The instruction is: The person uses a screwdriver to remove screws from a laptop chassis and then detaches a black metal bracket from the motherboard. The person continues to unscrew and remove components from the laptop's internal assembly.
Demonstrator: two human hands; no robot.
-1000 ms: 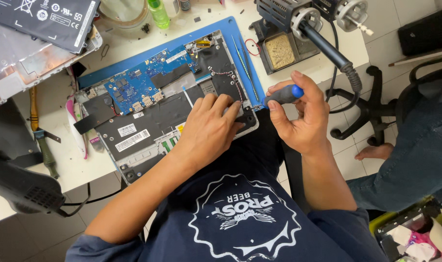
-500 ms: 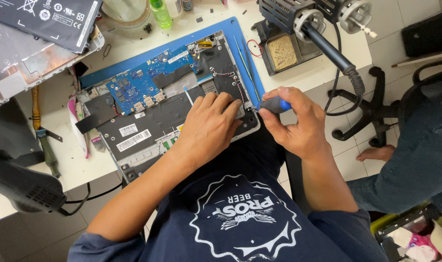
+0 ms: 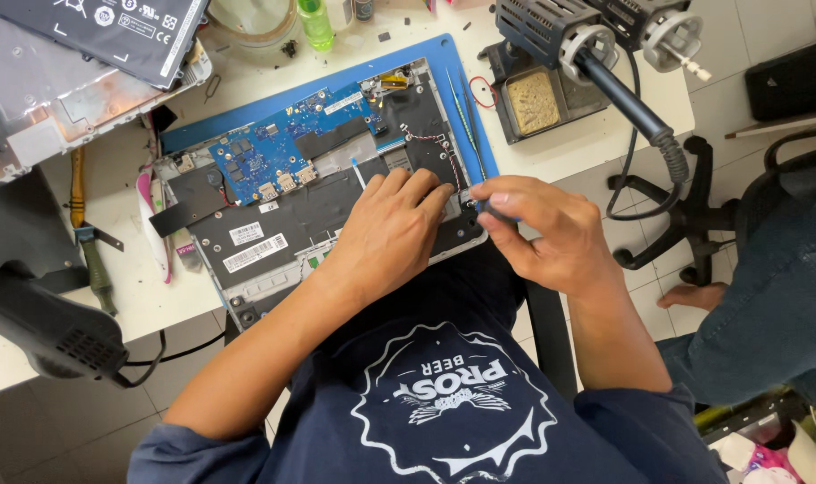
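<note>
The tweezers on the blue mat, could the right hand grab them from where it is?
Probably yes. The tweezers lie uncovered along the blue mat's right edge, just beyond the right hand, with nothing between. But that hand looks already pinched on a small dark tool, so it would likely have to put that down first.

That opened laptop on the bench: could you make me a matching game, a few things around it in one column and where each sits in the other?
Things:
1. circuit board
2. green bottle
3. brass wool pad
4. left hand

Places:
A. in a dark tray right of the blue mat
B. resting flat on the laptop's lower right part
C. at the table's far edge, above the mat
D. inside the laptop's upper half

Pairs: 1-D, 2-C, 3-A, 4-B
</note>
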